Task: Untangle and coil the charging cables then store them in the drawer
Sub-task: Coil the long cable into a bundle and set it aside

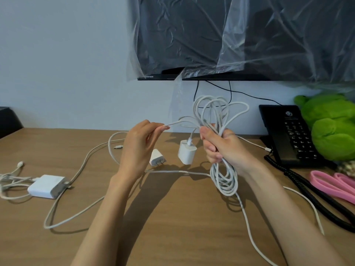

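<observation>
- Coiling step in hand, by the look of it: one cable gathered, others not yet untangled, nothing stored.
- Right hand (219, 146) curled tight round a bundle of white charging-cable loops (224, 179), held up above the brown wooden desk (172, 237), with loops fanning above the fist and hanging below it.
- Left hand (140, 143) mostly closed, pinching a single white strand of that bundle between thumb and fingertips, just left of the fist.
- Plugged onto one strand under the bundle, a white cube-shaped wall charger (187, 151); cannot tell whether touching the desk.
- Next, probably: draw the pinched strand clear, lay it into the fist as another loop, then feed in the tails trailing toward the near edge. Calls for slack and no snag on the charger.
- Loose on the desk at left: a long white cable (76, 169) in a wide curve, a small white two-pronged plug adapter (157, 158), and a flat white power brick (47, 186) with thin white leads.
- Likely in the way at right: a black desk telephone (292, 135) and its curly black cord (307, 189), close to one tail.
- Further right, a pink flat looped band (330, 183) and a green plush toy (330, 127).
- Behind, a black screen under clear plastic sheeting (240, 35).
- No drawer in view.
</observation>
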